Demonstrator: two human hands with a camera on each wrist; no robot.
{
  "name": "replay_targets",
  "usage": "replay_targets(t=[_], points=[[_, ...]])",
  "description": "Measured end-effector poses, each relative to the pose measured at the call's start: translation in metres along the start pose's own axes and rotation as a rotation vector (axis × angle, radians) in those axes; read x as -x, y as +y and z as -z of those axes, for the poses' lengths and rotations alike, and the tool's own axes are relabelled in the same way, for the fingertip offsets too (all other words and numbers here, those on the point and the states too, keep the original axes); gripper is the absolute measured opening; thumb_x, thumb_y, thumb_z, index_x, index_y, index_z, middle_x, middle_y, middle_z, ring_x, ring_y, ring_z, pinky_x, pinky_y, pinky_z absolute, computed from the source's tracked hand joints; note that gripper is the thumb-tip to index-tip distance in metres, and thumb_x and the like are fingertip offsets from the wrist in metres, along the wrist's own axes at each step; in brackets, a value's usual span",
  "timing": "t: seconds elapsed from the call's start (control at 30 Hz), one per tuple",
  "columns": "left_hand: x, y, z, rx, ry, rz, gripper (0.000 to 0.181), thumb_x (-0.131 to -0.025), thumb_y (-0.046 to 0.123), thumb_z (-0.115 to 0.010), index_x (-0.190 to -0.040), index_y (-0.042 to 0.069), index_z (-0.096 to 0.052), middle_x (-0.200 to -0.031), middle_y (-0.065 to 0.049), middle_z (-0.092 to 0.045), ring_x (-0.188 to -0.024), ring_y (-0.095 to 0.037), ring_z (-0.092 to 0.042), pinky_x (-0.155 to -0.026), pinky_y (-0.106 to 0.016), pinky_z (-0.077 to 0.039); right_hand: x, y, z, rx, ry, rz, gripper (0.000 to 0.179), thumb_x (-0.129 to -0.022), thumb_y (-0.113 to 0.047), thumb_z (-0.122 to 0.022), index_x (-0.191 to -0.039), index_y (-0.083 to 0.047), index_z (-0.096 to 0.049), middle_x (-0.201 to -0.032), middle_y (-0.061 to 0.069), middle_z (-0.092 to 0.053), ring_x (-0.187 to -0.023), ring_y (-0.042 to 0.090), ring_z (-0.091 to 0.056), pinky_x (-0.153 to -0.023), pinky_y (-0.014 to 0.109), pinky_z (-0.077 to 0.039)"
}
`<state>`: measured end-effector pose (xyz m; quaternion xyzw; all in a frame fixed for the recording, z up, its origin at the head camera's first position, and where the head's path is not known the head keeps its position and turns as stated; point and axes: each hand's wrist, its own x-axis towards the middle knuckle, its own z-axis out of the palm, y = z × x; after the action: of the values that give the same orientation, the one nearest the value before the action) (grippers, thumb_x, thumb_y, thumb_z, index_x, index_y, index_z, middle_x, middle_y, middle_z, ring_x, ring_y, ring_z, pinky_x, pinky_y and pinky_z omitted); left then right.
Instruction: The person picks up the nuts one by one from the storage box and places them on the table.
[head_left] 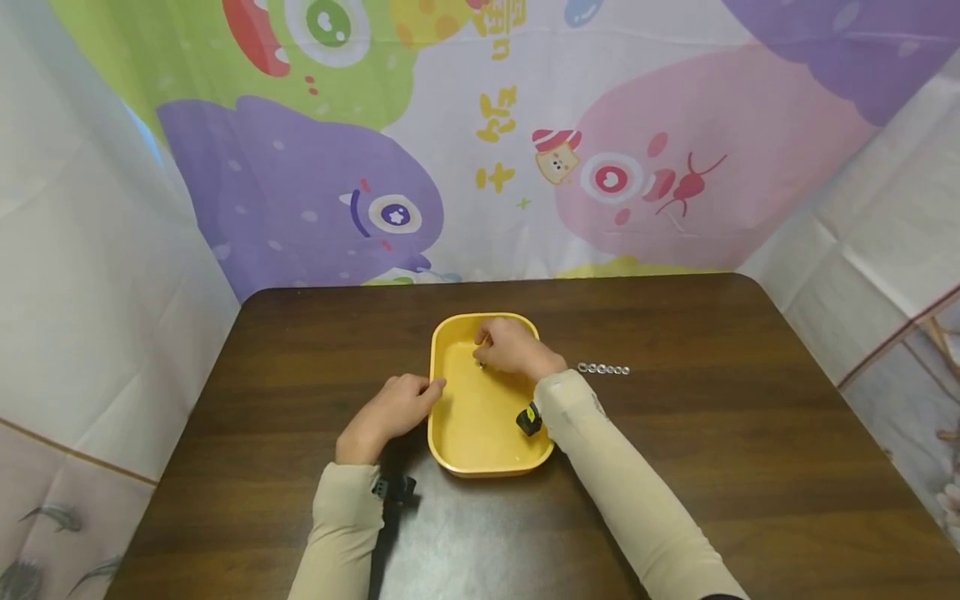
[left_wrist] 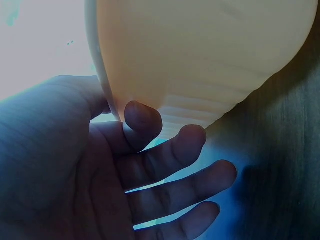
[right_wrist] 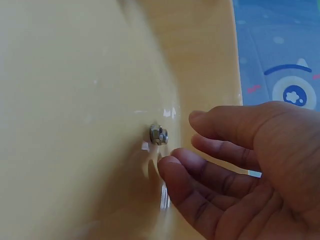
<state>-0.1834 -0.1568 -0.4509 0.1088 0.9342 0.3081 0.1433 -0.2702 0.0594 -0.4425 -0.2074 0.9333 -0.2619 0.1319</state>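
Note:
A yellow plastic tray (head_left: 472, 437) stands on the table. My left hand (head_left: 393, 410) holds its left rim; in the left wrist view the thumb goes over the rim and the index finger lies against the tray's outer wall (left_wrist: 200, 55). Inside the tray, toward its far end, is my right hand (head_left: 512, 346). A few small metal nuts (right_wrist: 157, 134), seemingly two close together, lie on the tray floor. Just short of them, the right thumb and fingers (right_wrist: 182, 187) are spread apart with a gap between, holding nothing.
To the right of the tray, several metal nuts (head_left: 603, 369) lie in a row on the dark wooden table (head_left: 720, 433). A cartoon-printed cloth (head_left: 487, 225) hangs behind the table's far edge.

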Motion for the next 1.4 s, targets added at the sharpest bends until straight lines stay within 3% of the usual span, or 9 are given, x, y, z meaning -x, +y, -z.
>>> replay_targets(t=[0.47, 0.9, 1.4], points=[[0.0011, 0.0006, -0.0004, -0.002, 0.011, -0.007, 0.048, -0.107, 0.038, -0.046, -0.067, 0.013, -0.053, -0.062, 0.001, -0.041, -0.057, -0.015, -0.040, -0.059, -0.028, -0.035, 0.0023, -0.0004, -0.0016, 0.031, -0.042, -0.045, 0.009, -0.091, -0.014, -0.074, -0.084, -0.010, -0.071, -0.083, 0.004, -0.068, -0.070, 0.017, -0.059, -0.066, 0.026, -0.047], [0.0011, 0.0012, -0.0003, 0.002, 0.012, -0.004, 0.048, -0.107, 0.038, -0.046, -0.067, 0.013, -0.053, -0.062, 0.001, -0.040, -0.057, -0.014, -0.040, -0.059, -0.028, -0.034, 0.0002, 0.0025, -0.0034, 0.062, -0.079, -0.031, 0.005, -0.093, -0.010, -0.072, -0.088, -0.011, -0.074, -0.091, 0.003, -0.071, -0.074, 0.015, -0.061, -0.068, 0.026, -0.049], [0.0027, 0.0015, 0.0012, 0.005, 0.003, 0.001, 0.048, -0.108, 0.039, -0.046, -0.067, 0.013, -0.053, -0.061, 0.001, -0.042, -0.056, -0.015, -0.041, -0.058, -0.028, -0.035, 0.0007, 0.0028, -0.0039, -0.001, -0.103, 0.006, 0.003, -0.092, -0.009, -0.072, -0.092, -0.009, -0.075, -0.090, 0.003, -0.070, -0.075, 0.014, -0.060, -0.070, 0.024, -0.049]])
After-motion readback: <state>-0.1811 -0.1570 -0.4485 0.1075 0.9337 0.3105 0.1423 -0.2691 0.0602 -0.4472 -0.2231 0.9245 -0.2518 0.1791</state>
